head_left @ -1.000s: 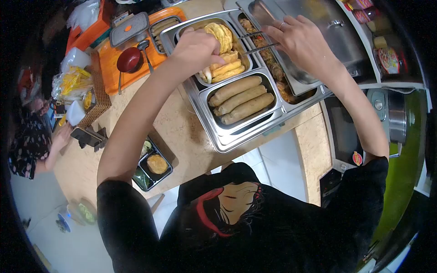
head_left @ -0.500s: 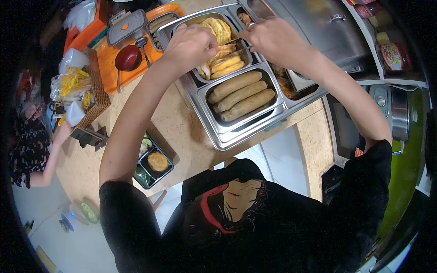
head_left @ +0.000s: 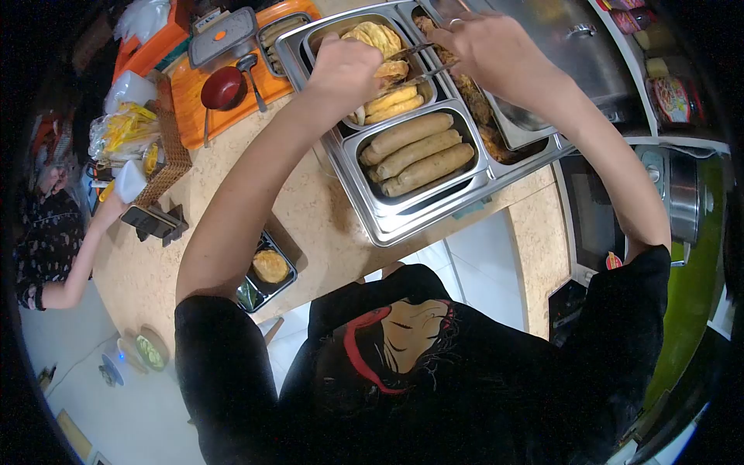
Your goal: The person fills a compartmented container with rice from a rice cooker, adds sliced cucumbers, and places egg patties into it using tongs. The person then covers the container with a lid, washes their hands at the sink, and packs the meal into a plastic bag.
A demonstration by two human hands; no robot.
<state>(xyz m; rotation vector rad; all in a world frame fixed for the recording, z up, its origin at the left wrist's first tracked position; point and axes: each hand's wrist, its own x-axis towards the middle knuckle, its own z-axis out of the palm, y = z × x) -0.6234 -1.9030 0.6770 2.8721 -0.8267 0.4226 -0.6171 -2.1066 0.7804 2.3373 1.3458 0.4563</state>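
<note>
Golden-brown food piece (head_left: 393,71) in the steel pan (head_left: 431,93), long axis roughly along the tongs (head_left: 435,74), whose prongs stand apart on either side of it. Right hand (head_left: 496,53), off to the right, grips the tongs; left hand (head_left: 349,71) nearer, right beside the piece, curled, fingertips hidden, so whether it pinches anything I cannot tell.

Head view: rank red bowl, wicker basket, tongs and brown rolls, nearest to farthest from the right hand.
1. Tongs, in the right hand.
2. Brown rolls, in a metal pan.
3. Red bowl, on the orange tray.
4. Wicker basket, left of tray.
</note>
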